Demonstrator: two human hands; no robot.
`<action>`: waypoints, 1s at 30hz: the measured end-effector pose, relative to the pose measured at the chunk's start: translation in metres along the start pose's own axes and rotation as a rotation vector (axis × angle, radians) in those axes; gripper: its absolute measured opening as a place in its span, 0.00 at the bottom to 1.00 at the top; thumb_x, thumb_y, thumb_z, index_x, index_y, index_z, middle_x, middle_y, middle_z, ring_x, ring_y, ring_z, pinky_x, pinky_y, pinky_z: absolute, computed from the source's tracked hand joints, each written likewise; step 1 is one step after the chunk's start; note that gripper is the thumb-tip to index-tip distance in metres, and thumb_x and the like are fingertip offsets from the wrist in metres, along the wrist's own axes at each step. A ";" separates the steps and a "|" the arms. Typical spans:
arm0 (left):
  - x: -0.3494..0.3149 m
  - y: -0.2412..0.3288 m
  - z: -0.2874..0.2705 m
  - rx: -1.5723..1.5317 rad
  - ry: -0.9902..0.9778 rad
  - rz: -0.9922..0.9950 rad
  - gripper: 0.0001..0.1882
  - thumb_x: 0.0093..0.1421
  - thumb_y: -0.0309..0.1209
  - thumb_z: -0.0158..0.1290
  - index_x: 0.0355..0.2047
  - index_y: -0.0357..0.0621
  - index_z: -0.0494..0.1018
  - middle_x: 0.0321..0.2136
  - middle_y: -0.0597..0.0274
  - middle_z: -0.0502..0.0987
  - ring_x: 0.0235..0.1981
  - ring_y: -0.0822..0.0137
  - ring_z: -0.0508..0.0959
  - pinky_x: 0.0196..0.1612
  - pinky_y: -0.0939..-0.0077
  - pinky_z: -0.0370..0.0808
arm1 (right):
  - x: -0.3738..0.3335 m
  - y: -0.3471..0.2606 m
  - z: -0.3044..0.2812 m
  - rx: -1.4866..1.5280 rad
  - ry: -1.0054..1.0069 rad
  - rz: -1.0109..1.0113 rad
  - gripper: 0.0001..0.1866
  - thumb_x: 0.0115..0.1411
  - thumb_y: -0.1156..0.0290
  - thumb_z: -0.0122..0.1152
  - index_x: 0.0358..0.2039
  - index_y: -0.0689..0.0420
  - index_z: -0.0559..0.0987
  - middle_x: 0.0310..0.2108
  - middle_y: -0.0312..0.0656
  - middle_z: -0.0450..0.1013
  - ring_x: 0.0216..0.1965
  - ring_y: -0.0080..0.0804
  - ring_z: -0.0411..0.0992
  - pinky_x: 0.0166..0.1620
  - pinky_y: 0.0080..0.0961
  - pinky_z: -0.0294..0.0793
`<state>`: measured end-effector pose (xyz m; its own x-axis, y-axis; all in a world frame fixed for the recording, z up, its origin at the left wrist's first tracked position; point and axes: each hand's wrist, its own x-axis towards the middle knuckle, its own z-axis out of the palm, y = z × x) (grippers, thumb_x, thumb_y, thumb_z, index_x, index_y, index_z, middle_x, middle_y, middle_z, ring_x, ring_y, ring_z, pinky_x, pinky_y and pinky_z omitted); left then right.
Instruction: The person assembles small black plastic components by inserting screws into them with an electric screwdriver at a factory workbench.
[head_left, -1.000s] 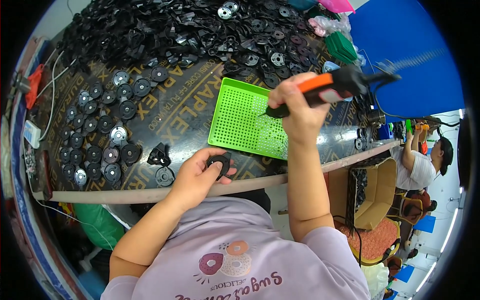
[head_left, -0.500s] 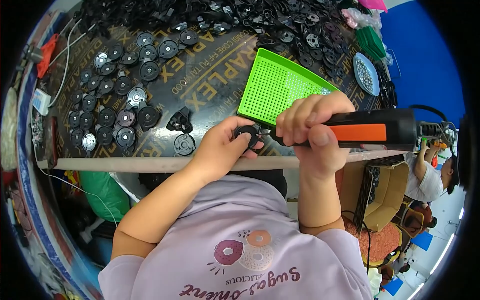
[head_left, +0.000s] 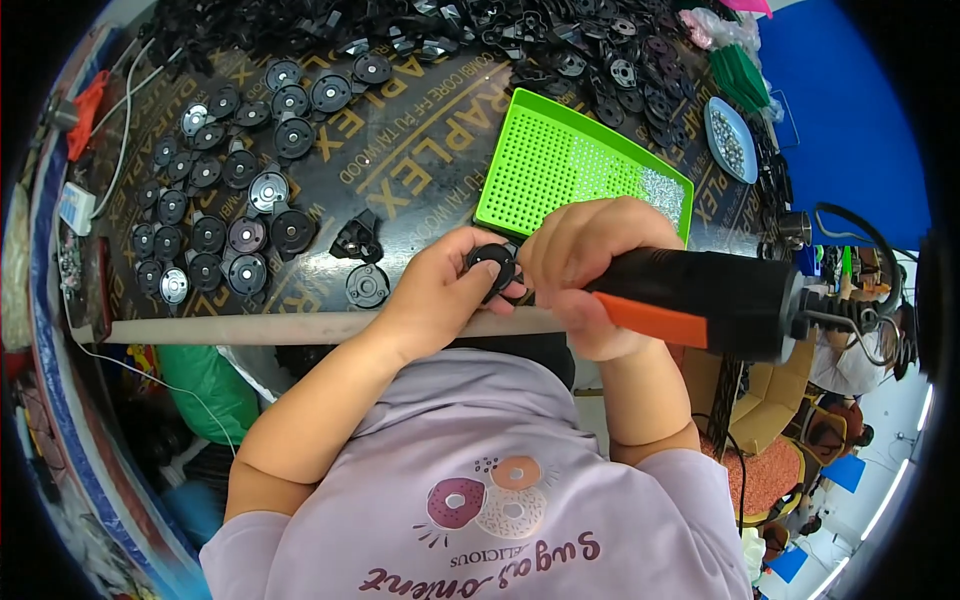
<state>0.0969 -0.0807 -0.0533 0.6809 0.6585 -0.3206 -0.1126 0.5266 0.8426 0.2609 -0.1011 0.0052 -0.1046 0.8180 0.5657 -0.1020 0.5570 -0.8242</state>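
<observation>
My left hand [head_left: 440,290] is closed around a round black plastic part [head_left: 492,270], thumb across its face, just beyond the table's near edge. My right hand [head_left: 600,270] grips a black and orange electric screwdriver [head_left: 700,300], its body pointing right and its cable end at the far right. The driver's tip is hidden behind my right fingers, close to the black part. Behind my hands lies a green perforated tray [head_left: 545,165] with small silver screws [head_left: 660,188] at its right end. Left of my left hand sit a loose round disc [head_left: 368,286] and a black bracket [head_left: 357,238].
Several round black assemblies [head_left: 246,235] spread over the table's left side. A heap of black parts [head_left: 420,25] covers the back. A blue dish of metal bits [head_left: 732,140] stands at right, near a green stack [head_left: 742,75]. A cardboard box [head_left: 765,400] is below right.
My right hand and the screwdriver have moved slightly left and nearer me, with the cable end now tipped lower. The screws in the tray have come into view. My left hand still holds the part.
</observation>
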 end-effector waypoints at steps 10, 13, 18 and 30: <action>0.002 0.001 -0.001 -0.006 -0.003 0.023 0.10 0.65 0.23 0.41 0.46 0.35 0.65 0.36 0.56 0.75 0.37 0.69 0.78 0.38 0.78 0.78 | -0.008 -0.002 0.009 0.089 0.119 0.027 0.15 0.50 0.73 0.70 0.29 0.57 0.69 0.19 0.39 0.68 0.20 0.29 0.66 0.28 0.28 0.70; -0.001 -0.008 0.006 0.159 0.043 0.100 0.10 0.65 0.22 0.42 0.46 0.37 0.66 0.35 0.57 0.76 0.33 0.71 0.78 0.34 0.79 0.78 | -0.012 -0.013 0.009 0.262 0.135 0.101 0.16 0.48 0.73 0.72 0.29 0.56 0.69 0.19 0.38 0.68 0.20 0.29 0.67 0.29 0.29 0.70; -0.041 -0.003 0.008 0.451 0.079 0.148 0.11 0.63 0.22 0.46 0.46 0.40 0.69 0.34 0.57 0.78 0.33 0.70 0.79 0.36 0.76 0.76 | -0.012 -0.040 0.001 0.330 0.097 -0.103 0.20 0.45 0.70 0.75 0.30 0.58 0.70 0.21 0.39 0.70 0.22 0.33 0.70 0.29 0.31 0.73; -0.159 -0.062 -0.155 1.669 0.088 -0.472 0.17 0.52 0.28 0.50 0.43 0.37 0.72 0.36 0.41 0.77 0.37 0.43 0.78 0.41 0.54 0.76 | -0.033 -0.044 -0.033 0.266 0.389 0.006 0.16 0.54 0.67 0.67 0.31 0.57 0.67 0.19 0.39 0.67 0.19 0.28 0.66 0.27 0.28 0.71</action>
<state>-0.1161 -0.1346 -0.1214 0.3877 0.6789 -0.6235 0.9136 -0.3728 0.1622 0.3018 -0.1478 0.0215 0.2671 0.8427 0.4674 -0.3580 0.5371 -0.7638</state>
